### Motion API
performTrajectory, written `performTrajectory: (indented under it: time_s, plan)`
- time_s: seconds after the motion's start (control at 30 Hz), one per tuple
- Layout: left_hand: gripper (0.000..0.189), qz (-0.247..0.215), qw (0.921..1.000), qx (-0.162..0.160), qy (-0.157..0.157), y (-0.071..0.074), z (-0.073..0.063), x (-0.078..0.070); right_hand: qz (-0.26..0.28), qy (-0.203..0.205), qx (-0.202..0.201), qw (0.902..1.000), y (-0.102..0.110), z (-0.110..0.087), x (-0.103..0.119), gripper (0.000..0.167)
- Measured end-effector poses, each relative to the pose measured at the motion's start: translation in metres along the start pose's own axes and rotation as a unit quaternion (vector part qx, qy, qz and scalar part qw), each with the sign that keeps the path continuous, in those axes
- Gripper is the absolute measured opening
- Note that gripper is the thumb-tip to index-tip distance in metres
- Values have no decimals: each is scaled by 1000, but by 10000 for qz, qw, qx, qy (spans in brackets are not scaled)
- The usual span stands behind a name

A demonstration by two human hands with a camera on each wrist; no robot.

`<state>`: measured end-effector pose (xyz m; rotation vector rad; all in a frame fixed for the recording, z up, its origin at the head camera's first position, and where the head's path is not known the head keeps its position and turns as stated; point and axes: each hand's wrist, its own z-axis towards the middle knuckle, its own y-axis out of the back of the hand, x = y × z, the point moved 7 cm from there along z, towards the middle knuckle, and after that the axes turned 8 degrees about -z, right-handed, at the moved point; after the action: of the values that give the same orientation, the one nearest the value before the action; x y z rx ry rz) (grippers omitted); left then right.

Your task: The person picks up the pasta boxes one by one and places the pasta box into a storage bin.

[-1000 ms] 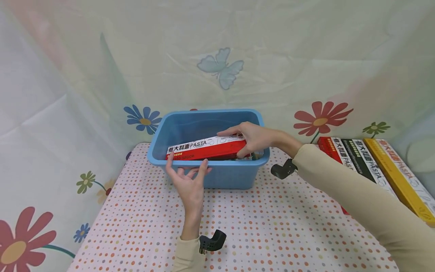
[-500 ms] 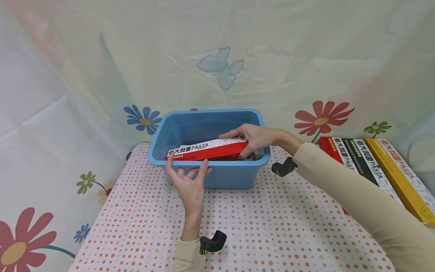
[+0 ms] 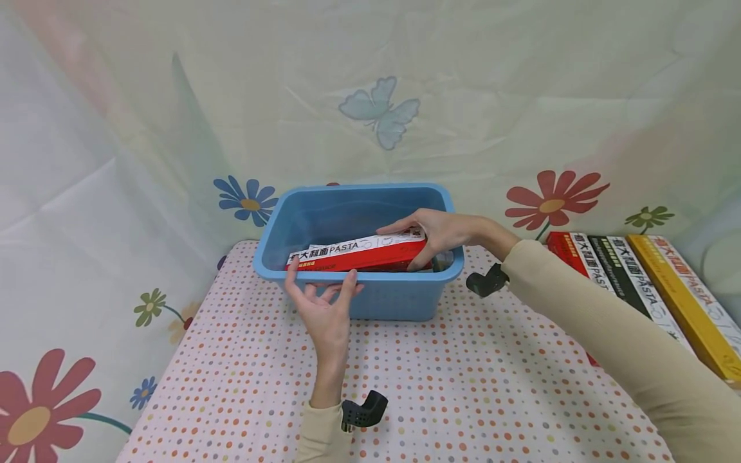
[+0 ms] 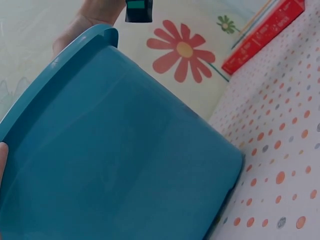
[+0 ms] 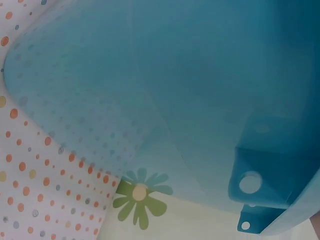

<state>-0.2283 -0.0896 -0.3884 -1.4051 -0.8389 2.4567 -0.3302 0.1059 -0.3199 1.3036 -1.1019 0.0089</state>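
Note:
In the head view a blue plastic bin [image 3: 390, 296] stands on the table, and its near side also fills much of the left wrist view. My right hand [image 3: 442, 231] reaches over the bin's right side and grips the right end of a red and white pasta box [image 3: 359, 255]. The box lies slanted inside, right end higher, its lower part hidden by the near wall. My left hand [image 3: 324, 318] grips the near rim, thumb and a finger over the edge, other fingers curled against the outside. Further contents under the box show only in slivers.
Right of the bin lie a red pasta box [image 3: 573, 254], a dark one [image 3: 628, 270] and a yellow one [image 3: 683, 296], partly behind my right sleeve. A flowered cloth [image 3: 463, 128] hangs behind the dotted tablecloth [image 3: 417, 386].
The held pasta box has shifted slightly rightward, and a white edge now shows behind its left end. My left hand stays on the rim. The whole head view has shifted slightly.

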Motion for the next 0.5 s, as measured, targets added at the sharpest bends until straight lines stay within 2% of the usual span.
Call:
performTrajectory:
  time_s: [0.37,0.5]
  plan:
    - [91,89,9999,-27,85,1,1,1,46,-75,-14,10000,-1,1,-5,81]
    - [92,61,9999,-72,138,2,2,3,378,41,-83,9992,0,4,-6,76]
